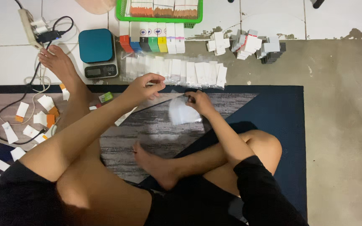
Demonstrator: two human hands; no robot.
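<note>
We sat on dark rug [273,109], legs crossed. Long row of filled clear packets [177,74] already lay past rug's far edge, beside teal scale [97,50]. Piles of small cards [248,45] waited farther off, so we judged lots left. Right hand [200,102] pinched top of clear bag [182,112] near rug's far edge. Left hand [145,87] hovered there, fingertips together; couldn't tell if anything between them. Green basket [122,12] cut off at top. Bag's inside too blurry.
</note>
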